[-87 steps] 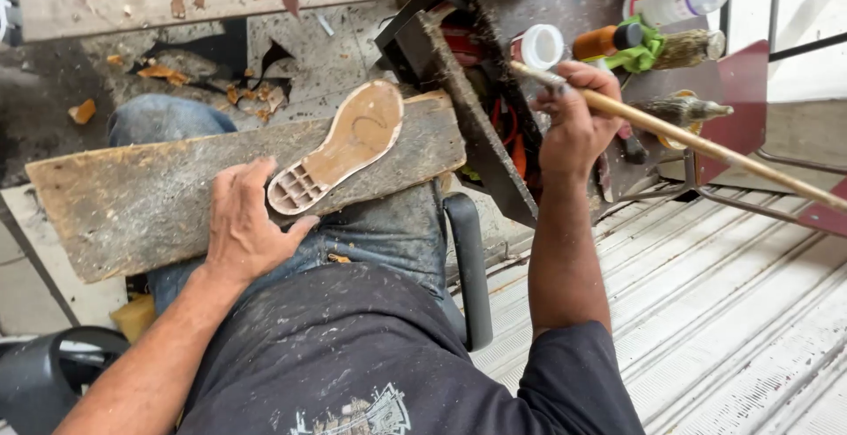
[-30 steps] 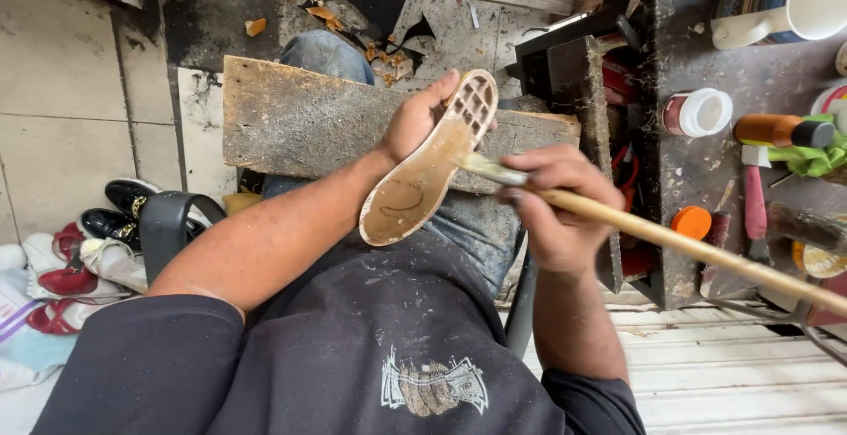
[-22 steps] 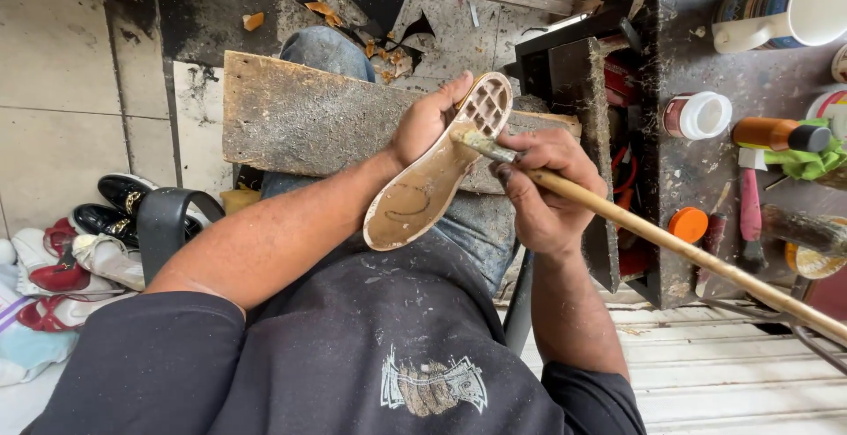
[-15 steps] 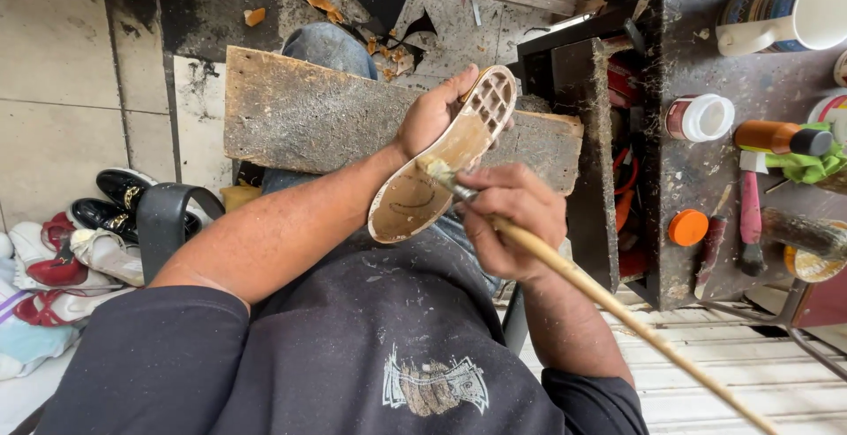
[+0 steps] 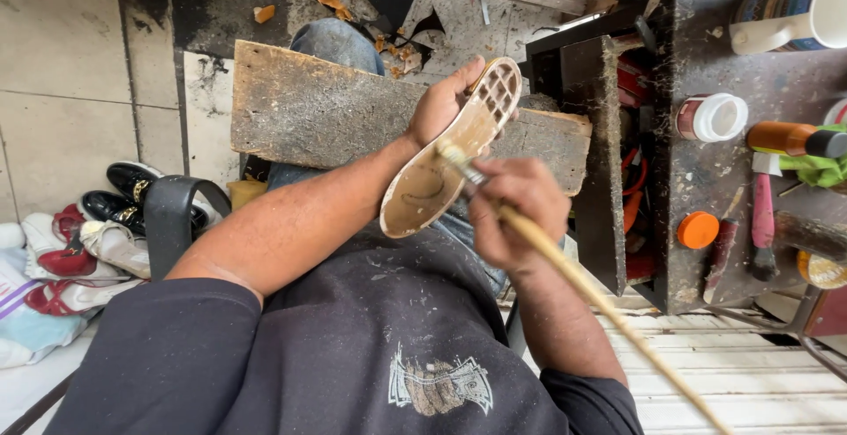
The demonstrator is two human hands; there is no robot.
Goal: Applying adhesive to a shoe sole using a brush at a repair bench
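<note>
Brush tip has slid back to mid-sole. Left hand [image 5: 445, 104] grips shoe sole [image 5: 445, 153] aloft over the plank's [image 5: 326, 108] right end, long axis diagonal; right hand [image 5: 516, 210] clenched round brush [image 5: 565, 263].

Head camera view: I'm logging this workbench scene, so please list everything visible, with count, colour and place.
Shoe sole: one, tan, held up over the lap.
Brush: one, long pale wooden handle, bristles on the sole.
Wooden board: one, grey-brown, across the knees.
Jar: one, white lid, on the dark bench at right.
Orange lid: one, bench front.
Shoes: several, black, red and white, on the floor at left.
Left hand: grips the sole.
Right hand: holds the brush.
</note>
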